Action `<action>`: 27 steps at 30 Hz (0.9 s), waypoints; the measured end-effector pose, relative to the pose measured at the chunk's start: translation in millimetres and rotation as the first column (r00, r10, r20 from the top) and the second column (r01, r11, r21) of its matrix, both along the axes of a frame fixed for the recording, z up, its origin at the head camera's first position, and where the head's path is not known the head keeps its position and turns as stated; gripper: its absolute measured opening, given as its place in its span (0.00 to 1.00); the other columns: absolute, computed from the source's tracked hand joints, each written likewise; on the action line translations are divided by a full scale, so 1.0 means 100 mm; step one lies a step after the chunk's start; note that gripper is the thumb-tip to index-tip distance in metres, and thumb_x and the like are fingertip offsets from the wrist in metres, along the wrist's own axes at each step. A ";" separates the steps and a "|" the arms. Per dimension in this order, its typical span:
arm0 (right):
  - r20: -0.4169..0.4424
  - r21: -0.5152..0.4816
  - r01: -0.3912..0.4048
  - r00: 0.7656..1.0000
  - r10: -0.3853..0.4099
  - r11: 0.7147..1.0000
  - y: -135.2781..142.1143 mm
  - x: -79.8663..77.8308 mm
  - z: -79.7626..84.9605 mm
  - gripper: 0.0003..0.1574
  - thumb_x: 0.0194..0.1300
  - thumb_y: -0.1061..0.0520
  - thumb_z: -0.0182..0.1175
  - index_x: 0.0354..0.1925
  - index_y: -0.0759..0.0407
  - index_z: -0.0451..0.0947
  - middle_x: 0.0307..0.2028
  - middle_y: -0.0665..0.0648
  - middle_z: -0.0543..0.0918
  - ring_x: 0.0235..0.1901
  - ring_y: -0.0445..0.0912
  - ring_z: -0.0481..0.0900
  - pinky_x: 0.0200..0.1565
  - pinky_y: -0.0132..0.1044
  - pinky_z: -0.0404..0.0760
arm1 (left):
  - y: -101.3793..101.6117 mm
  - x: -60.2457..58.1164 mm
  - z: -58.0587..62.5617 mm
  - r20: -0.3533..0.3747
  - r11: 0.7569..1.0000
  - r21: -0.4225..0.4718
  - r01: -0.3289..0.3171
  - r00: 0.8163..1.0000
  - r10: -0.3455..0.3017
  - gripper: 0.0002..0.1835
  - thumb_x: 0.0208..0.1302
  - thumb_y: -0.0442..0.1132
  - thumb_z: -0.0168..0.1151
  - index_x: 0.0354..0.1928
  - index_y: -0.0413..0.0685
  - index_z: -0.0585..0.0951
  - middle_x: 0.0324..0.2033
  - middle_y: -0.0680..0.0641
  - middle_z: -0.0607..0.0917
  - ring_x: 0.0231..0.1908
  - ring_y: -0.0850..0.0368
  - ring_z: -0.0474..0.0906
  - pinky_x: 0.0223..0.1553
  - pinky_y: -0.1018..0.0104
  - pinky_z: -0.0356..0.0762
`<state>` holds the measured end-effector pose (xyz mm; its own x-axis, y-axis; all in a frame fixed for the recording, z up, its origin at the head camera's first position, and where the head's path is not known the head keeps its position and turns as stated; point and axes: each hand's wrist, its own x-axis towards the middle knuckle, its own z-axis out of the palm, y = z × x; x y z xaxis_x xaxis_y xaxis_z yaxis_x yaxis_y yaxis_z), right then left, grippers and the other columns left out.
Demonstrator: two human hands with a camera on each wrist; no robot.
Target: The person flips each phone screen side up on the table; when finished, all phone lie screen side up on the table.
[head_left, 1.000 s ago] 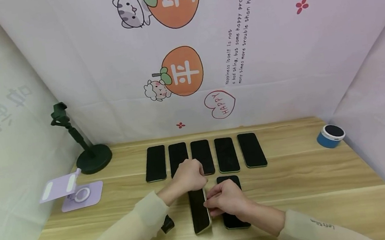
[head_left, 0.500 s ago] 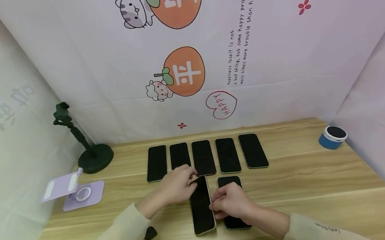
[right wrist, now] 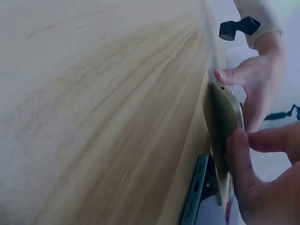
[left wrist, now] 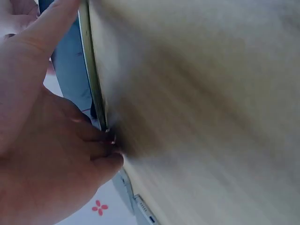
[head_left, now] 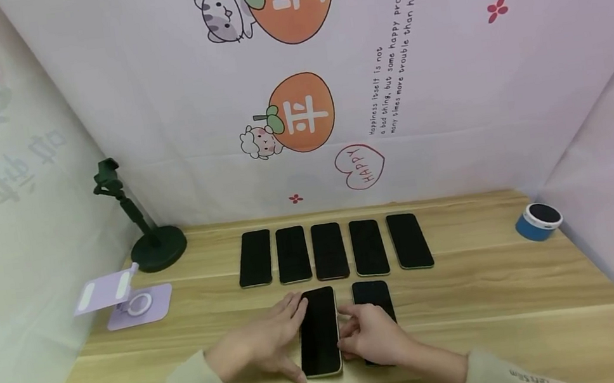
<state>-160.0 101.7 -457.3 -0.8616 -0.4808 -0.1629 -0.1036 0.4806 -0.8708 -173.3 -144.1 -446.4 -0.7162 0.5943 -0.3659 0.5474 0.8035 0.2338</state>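
A black-screened smartphone with a pale gold edge is between the hands, near the front of the table. My left hand lies along its left side, fingers fairly straight and thumb spread by the lower corner. At the right edge, my right hand pinches the phone between thumb and fingers. The right wrist view shows this phone tilted, with its right edge raised off the wood. Partly hidden beneath the right hand lies a second smartphone. In the left wrist view, the left fingertips reach the tabletop beside the phone's edge.
Several black smartphones lie in a row farther back. To the left are a dark green stand and a lilac folding phone holder. A blue and white round speaker stands at the right. Printed cloth hangs behind.
My left hand has come off the phone's far end, moving left and nearer to lie along its left side. The right hand keeps its hold on the right edge. The view has shifted slightly.
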 end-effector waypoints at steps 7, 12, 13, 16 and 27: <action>-0.122 0.306 -0.139 0.975 0.184 0.942 -0.10 0.09 0.06 0.55 0.54 0.48 0.79 0.73 0.67 0.69 0.47 0.56 0.86 0.32 0.37 0.79 0.34 0.32 0.80 | -0.02 0.01 -0.04 -0.016 1.000 0.003 -0.007 1.000 0.007 0.72 0.48 0.74 0.72 0.83 0.39 0.49 0.84 0.35 0.44 0.85 0.38 0.38 0.84 0.45 0.48; -0.235 0.522 -0.119 0.932 0.276 0.845 -0.18 0.13 0.05 0.60 0.50 0.35 0.80 0.74 0.58 0.71 0.49 0.56 0.82 0.33 0.38 0.72 0.35 0.33 0.77 | -0.04 0.01 -0.05 -0.013 1.000 0.011 -0.025 1.000 0.026 0.72 0.47 0.74 0.72 0.83 0.41 0.49 0.84 0.37 0.45 0.84 0.35 0.34 0.84 0.40 0.42; -0.252 0.547 -0.107 0.925 0.285 0.830 -0.19 0.13 0.04 0.60 0.50 0.34 0.79 0.74 0.57 0.71 0.48 0.56 0.82 0.33 0.38 0.72 0.35 0.33 0.77 | -0.04 0.01 -0.05 -0.012 1.000 0.014 -0.028 1.000 0.028 0.72 0.47 0.74 0.72 0.83 0.41 0.49 0.84 0.37 0.45 0.84 0.35 0.34 0.84 0.40 0.42; -0.283 0.604 -0.091 0.904 0.320 0.792 -0.20 0.14 0.03 0.58 0.52 0.32 0.77 0.74 0.55 0.71 0.48 0.55 0.82 0.35 0.38 0.73 0.35 0.34 0.77 | -0.04 0.01 -0.06 -0.015 0.999 0.021 -0.031 0.999 0.031 0.72 0.46 0.74 0.73 0.83 0.41 0.50 0.84 0.37 0.46 0.84 0.35 0.34 0.84 0.40 0.41; -0.390 0.703 -0.041 0.813 0.433 0.710 -0.16 0.12 -0.05 0.54 0.54 0.25 0.71 0.72 0.49 0.75 0.56 0.54 0.80 0.50 0.46 0.76 0.54 0.45 0.83 | -0.02 0.04 -0.06 -0.027 0.999 0.015 -0.040 0.999 0.040 0.72 0.47 0.74 0.72 0.83 0.39 0.50 0.84 0.36 0.46 0.84 0.33 0.35 0.83 0.37 0.41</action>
<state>-148.0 86.2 -462.4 -0.7753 -0.6237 -0.0993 -0.6098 0.7802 -0.1392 -169.4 -146.0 -452.9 -0.7493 0.5699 -0.3372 0.5212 0.8217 0.2307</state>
